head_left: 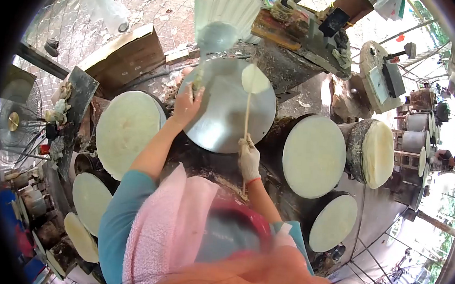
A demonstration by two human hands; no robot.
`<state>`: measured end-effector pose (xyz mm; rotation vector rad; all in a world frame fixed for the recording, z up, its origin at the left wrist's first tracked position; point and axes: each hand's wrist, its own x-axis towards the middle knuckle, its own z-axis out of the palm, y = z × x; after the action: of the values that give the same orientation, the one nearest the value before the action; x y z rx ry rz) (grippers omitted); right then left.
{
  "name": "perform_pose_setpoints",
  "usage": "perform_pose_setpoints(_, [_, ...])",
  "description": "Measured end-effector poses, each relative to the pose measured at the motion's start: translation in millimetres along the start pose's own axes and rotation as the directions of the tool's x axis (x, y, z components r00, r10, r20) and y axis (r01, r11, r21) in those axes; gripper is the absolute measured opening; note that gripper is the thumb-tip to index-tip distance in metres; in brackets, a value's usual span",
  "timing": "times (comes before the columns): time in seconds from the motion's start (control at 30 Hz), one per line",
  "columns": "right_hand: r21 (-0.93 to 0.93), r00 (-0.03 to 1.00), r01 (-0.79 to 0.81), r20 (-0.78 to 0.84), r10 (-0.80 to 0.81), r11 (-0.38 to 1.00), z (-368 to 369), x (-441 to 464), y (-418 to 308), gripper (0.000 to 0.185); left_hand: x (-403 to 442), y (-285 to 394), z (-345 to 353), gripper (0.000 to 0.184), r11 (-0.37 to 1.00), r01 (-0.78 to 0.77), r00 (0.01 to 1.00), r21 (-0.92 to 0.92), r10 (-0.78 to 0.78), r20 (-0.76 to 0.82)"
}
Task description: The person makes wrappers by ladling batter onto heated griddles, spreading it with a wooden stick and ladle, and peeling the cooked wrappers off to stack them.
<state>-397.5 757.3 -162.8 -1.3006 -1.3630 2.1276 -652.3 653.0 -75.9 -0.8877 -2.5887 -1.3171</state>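
My right hand (249, 160), in a whitish glove, grips a long thin wooden stick (247, 114). A pale round paddle head (256, 79) tops this stick and lies over a large, round, shiny metal plate (223, 126). Bare, my left hand (187, 107) is closed at the plate's left edge, around the lower end of a blurred ladle (217, 37). The ladle's round head reaches past the plate's far rim. Motion smears its handle, so the exact grip is unclear. A pink towel (155, 221) hangs over my front.
Pale-topped round drums stand left (129, 131) and right (314, 156), with several more around. A cardboard box (123, 57) lies front left, near a fan (14, 121). A cluttered stand (307, 32) is ahead right. A red-rimmed basin (264, 225) sits against my body.
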Motion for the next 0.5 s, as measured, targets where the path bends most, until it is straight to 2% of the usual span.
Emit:
perform_pose_setpoints(0.03, [-0.182, 0.997, 0.068, -0.025, -0.073, 0.981, 7, -9, -15, 0.044, -5, -7, -8, 0.028, 0.999, 0.002, 1.0, -0.048, -0.003, -0.003])
perform_pose_setpoints(0.1, [-0.517, 0.972, 0.181, -0.033, -0.231, 0.837, 11, -16, -44, 0.04, -12, -24, -26, 0.026, 0.99, -0.003, 1.0, -0.14, 0.001, -0.013])
perform_pose_setpoints(0.13, [-0.652, 0.903, 0.289, -0.058, -0.426, 0.701, -3, -13, -41, 0.036, -20, -23, -39, 0.022, 0.983, 0.098, 0.995, -0.158, -0.092, 0.042])
perform_pose_setpoints(0.17, [-0.688, 0.963, 0.07, -0.141, -0.228, 0.722, -1, -31, -76, 0.035, -30, -31, -47, 0.021, 0.995, 0.022, 0.999, -0.097, -0.019, 0.029])
perform_pose_setpoints(0.2, [-0.55, 0.922, 0.243, -0.126, -0.367, 0.799, -23, -4, -34, 0.033, -42, -43, -53, 0.02, 0.998, -0.05, 0.999, -0.033, 0.05, 0.018])
perform_pose_setpoints(0.23, [-0.39, 0.86, 0.409, -0.138, -0.492, 0.825, -42, 23, 11, 0.031, -52, -45, -59, 0.02, 0.999, -0.012, 0.999, -0.044, 0.014, 0.051])
perform_pose_setpoints(0.27, [-0.322, 0.952, 0.241, -0.105, -0.288, 0.916, -30, 17, 6, 0.033, -62, -48, -66, 0.02, 0.998, 0.026, 0.996, -0.051, -0.022, 0.083])
perform_pose_setpoints(0.3, [-0.261, 0.996, 0.055, -0.055, -0.072, 0.964, -9, 7, -3, 0.036, -66, -43, -74, 0.02, 0.976, 0.175, 0.975, -0.126, -0.155, 0.156])
perform_pose_setpoints(0.33, [-0.167, 0.998, -0.056, -0.027, 0.052, 0.984, 14, 4, -11, 0.033, -71, -40, -81, 0.021, 0.927, 0.326, 0.931, -0.188, -0.279, 0.237])
perform_pose_setpoints(0.37, [-0.253, 0.958, -0.286, -0.046, 0.284, 0.924, 39, -13, -48, 0.033, -78, -36, -86, 0.02, 0.915, 0.349, 0.925, -0.203, -0.301, 0.232])
perform_pose_setpoints(0.4, [-0.351, 0.999, -0.028, 0.024, 0.04, 0.936, 33, -4, -37, 0.033, -82, -33, -92, 0.02, 0.904, 0.369, 0.919, -0.215, -0.321, 0.228])
perform_pose_setpoints(0.43, [-0.419, 0.973, 0.232, 0.117, -0.201, 0.878, 28, 4, -31, 0.033, -86, -32, -97, 0.019, 0.895, 0.385, 0.915, -0.224, -0.337, 0.224])
perform_pose_setpoints(0.47, [-0.422, 0.954, 0.297, 0.099, -0.282, 0.856, 13, 10, -31, 0.033, -91, -35, -100, 0.019, 0.882, 0.383, 0.921, -0.273, -0.342, 0.188])
perform_pose_setpoints(0.5, [-0.427, 0.929, 0.359, 0.081, -0.36, 0.83, -5, 13, -39, 0.033, -97, -34, -104, 0.018, 0.831, 0.446, 0.894, -0.331, -0.402, 0.197])
